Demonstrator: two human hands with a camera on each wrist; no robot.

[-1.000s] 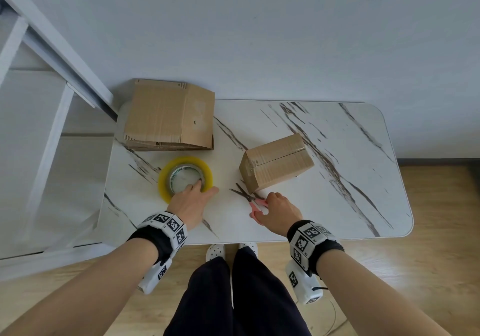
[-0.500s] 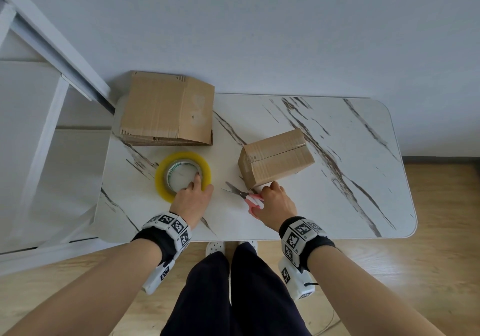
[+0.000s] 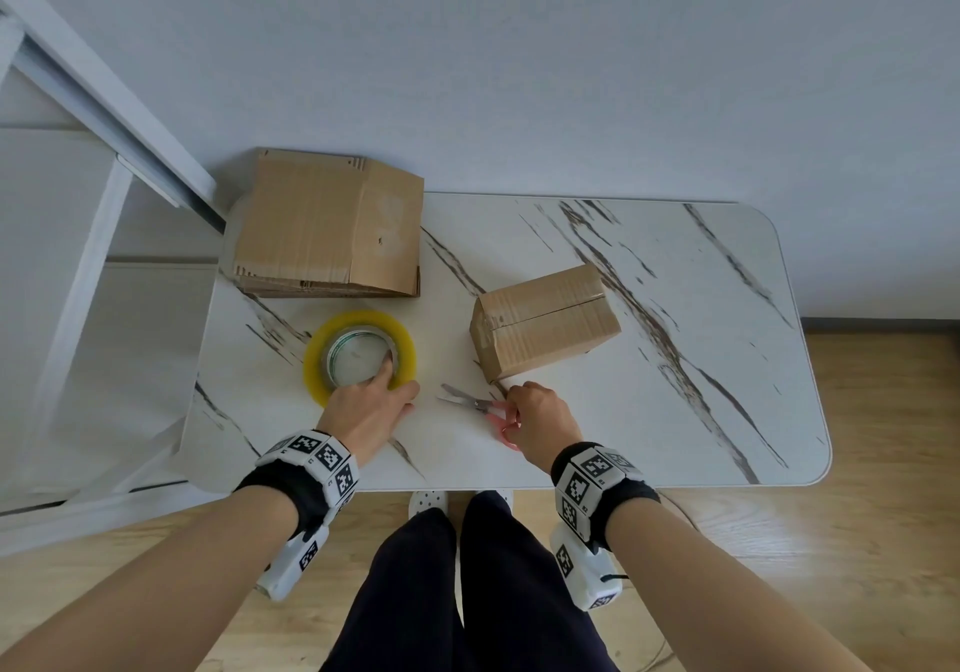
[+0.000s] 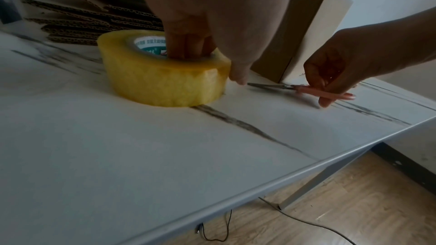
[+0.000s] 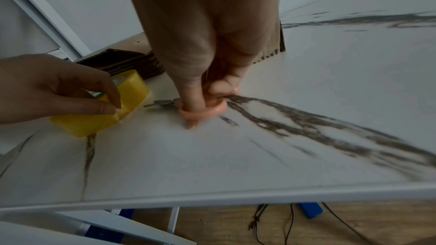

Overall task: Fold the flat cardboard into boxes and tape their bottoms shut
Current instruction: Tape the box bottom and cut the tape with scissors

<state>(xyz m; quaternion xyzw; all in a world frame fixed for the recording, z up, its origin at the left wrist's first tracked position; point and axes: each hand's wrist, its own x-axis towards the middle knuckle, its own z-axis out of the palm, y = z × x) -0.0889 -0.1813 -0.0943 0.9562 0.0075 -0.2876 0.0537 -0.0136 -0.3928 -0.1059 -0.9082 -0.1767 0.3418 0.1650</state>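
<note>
Marble-patterned bench (image 3: 675, 411), seen from the head view. Left hand (image 3: 363, 411) at 7 o'clock: fingers (image 4: 186, 44) curled down into the core of the yellow tape roll (image 3: 358, 349), thumb against its outer wall; grip closed on the roll, which lies flat on the bench. Right hand (image 3: 540, 422) at 6 o'clock: thumb through one pink loop of the scissors (image 3: 478, 406), other fingers curled at the handles; grip closed on them, blades on the bench pointing to 9 o'clock. Folded box (image 3: 545, 328) at centre, just beyond the right hand. Stack of flat cardboard (image 3: 327, 229) at 10 o'clock, beyond the roll.
</note>
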